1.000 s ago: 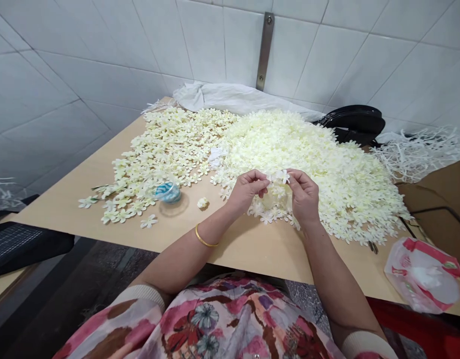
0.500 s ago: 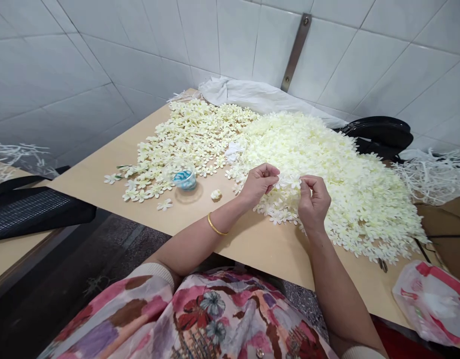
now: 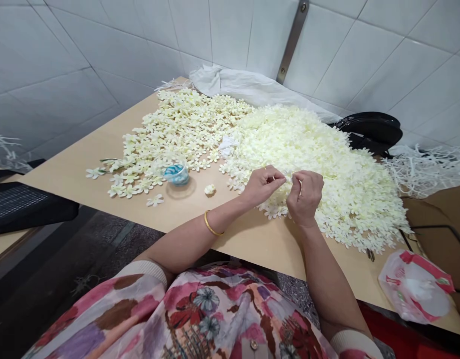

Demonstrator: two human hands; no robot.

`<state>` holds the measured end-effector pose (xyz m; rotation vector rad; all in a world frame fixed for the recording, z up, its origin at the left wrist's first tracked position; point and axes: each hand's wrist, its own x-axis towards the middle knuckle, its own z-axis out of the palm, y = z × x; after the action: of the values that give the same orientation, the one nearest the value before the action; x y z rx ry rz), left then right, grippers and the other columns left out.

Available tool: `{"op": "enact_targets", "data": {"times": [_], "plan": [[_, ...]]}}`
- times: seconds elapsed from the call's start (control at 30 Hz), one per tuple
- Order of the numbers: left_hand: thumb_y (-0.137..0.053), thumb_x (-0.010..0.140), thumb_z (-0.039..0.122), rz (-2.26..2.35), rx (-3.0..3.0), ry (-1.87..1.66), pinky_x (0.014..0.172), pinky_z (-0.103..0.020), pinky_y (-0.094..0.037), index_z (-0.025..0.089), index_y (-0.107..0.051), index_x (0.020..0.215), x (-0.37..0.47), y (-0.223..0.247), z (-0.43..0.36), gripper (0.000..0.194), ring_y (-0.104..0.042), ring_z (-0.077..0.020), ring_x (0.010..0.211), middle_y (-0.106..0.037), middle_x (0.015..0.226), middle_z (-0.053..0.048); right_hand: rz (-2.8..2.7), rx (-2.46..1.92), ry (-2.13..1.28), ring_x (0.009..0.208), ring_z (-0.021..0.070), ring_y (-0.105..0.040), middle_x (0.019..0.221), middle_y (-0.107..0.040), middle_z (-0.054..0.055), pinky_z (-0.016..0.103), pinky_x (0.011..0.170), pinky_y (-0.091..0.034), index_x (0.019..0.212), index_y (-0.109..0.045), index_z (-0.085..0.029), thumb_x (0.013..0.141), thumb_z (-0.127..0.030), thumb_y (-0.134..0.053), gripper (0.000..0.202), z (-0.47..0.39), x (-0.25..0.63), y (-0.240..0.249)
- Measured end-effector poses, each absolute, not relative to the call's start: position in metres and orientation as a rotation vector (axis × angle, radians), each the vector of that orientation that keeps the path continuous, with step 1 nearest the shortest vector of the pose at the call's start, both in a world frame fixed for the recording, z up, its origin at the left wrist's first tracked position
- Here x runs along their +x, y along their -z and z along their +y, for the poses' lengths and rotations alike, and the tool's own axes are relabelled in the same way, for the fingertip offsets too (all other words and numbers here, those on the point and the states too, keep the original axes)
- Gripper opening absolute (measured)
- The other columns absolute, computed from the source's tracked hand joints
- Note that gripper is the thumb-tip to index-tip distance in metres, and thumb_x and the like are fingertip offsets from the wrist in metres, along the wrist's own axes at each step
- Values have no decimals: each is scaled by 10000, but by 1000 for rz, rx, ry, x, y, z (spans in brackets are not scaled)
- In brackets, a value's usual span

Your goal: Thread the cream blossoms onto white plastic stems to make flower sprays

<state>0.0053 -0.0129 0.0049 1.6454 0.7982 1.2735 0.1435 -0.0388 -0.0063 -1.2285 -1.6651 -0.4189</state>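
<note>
Over the front of a large heap of pale cream artificial flowers (image 3: 349,204), both hands work close together. My left hand (image 3: 263,185) is closed in a pinch, thumb against forefinger, pointing right. Facing it, my right hand (image 3: 305,195) is curled with thumb and forefinger pressed together. A tiny whitish bit shows between the two sets of fingertips, but it blends into the heap behind and I cannot tell what it is. Left of my hands, a small cream flower cluster (image 3: 210,189) sits on the tabletop (image 3: 245,239), near a clear cup (image 3: 176,174) with blue and white contents.
More yellowish flowers (image 3: 188,119) spread over the back left, and a single flower (image 3: 155,200) lies near the front edge. White cloth (image 3: 245,82) lines the wall. A black bag (image 3: 372,129), white stems (image 3: 420,169) and a red-and-white plastic bag (image 3: 417,286) are on the right.
My hands have come closer together, fingertips now nearly touching. My left fingers have straightened somewhat. The whole view has shifted slightly.
</note>
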Motion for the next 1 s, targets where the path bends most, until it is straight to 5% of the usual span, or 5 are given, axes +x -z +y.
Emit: {"op": "enact_targets", "data": {"times": [0.37,1.0], "plan": [[-617,712,221,762,1312,-1094,443,-190,-349,122,-631,672,5,-7,-14,107,-448,-60,459,-517,516,22,-1826,-1179,460,852,192,-530,844,-616,70,353,780,-404,831,-556,-209,863,-166,-446,123,-40,140,7],[-624,659,142,680,1086,-1070,435,-183,-362,99,-609,631,6,-8,-12,53,-468,-47,445,-558,529,11,-1800,-1094,445,816,170,-553,801,-615,58,325,727,-464,815,-550,-188,859,-123,-463,118,-37,140,7]]}}
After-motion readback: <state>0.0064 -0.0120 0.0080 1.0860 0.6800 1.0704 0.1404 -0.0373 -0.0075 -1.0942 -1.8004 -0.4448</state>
